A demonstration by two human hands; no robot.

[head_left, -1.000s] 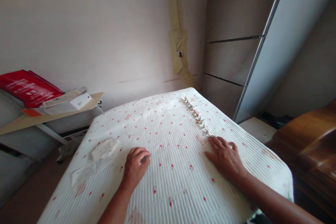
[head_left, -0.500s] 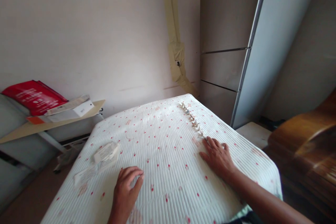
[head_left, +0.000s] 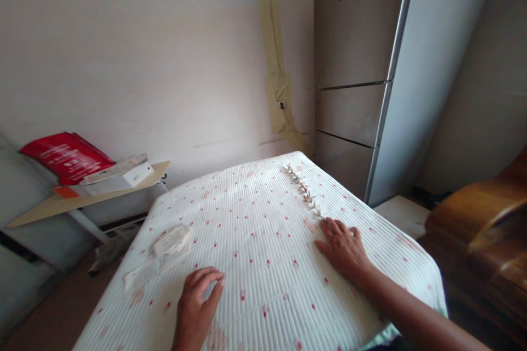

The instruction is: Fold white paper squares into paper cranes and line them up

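A slender sprig (head_left: 303,188) with small pale leaves or flowers lies on the white, red-dotted quilted cover (head_left: 255,252). My right hand (head_left: 342,247) rests palm down at its near end, fingers stretched out and fingertips touching the stem; the stem's end is hidden beneath them. My left hand (head_left: 198,301) is just above the cover at the front, thumb and index fingertips together in a pinch. Whatever is between them, if anything, is too small to make out. Crumpled clear plastic wrappers with printed labels (head_left: 173,239) lie beyond it, to the left.
A small wooden side table (head_left: 41,209) at left holds a red bag (head_left: 68,159) and a white box (head_left: 138,174). A tall refrigerator (head_left: 349,109) stands behind on the right. Curved brown wooden furniture (head_left: 473,208) is at the right edge.
The whole view has shifted slightly down and to the right. Both hands keep nearly the same pose, and the sprig and wrappers stay where they were on the cover.
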